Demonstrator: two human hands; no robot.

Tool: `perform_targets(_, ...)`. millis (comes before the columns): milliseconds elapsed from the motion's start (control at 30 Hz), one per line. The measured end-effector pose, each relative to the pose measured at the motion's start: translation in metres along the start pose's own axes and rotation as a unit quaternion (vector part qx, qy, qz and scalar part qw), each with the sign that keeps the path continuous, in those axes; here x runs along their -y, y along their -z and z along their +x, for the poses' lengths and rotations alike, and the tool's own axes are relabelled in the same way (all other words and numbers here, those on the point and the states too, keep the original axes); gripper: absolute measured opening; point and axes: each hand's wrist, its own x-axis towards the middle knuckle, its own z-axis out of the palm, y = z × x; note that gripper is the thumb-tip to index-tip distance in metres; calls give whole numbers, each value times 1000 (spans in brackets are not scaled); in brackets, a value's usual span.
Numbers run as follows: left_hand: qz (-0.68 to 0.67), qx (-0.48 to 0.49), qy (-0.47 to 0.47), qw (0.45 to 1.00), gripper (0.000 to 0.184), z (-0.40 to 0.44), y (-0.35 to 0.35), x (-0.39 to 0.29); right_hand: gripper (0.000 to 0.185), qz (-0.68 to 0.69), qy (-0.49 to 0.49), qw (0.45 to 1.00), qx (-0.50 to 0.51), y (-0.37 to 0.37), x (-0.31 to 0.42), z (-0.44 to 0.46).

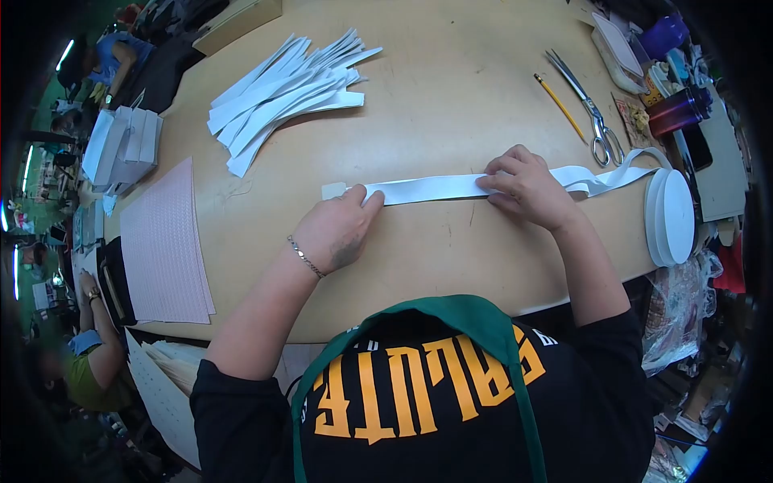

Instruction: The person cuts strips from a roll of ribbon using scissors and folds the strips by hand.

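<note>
A long white band (431, 188) lies stretched flat across the table. My left hand (342, 221) presses its left end between thumb and fingers, beside a small pale piece (333, 191) that sticks out past the fingertips. My right hand (527, 187), fingers bent and closed, grips the band farther right. Beyond that hand the band runs on in loose loops (608, 179) to a white roll (675, 217) standing at the table's right edge. A dark line shows along the band's lower edge; what lies beneath is hidden.
A pile of cut white strips (294, 92) lies at the back left. Scissors (597, 121) and a yellow pencil (561, 107) rest at the back right, near tumblers (680, 111). Pink patterned sheets (165, 245) lie left. Another person's arm (93, 310) shows at far left.
</note>
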Motion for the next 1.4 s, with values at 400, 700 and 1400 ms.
perform_targets(400,67,94,57,992,69,18,7,-28,19,-91,14,992,-82,-12,7,-16)
perform_targets(700,29,154,59,986,76,26,21,-28,23,-68,-54,985,-147,-30,-1,-44)
perform_targets(1400,41,168,69,983,78,27,26,-31,26,-76,-34,994,-66,-14,-13,-41)
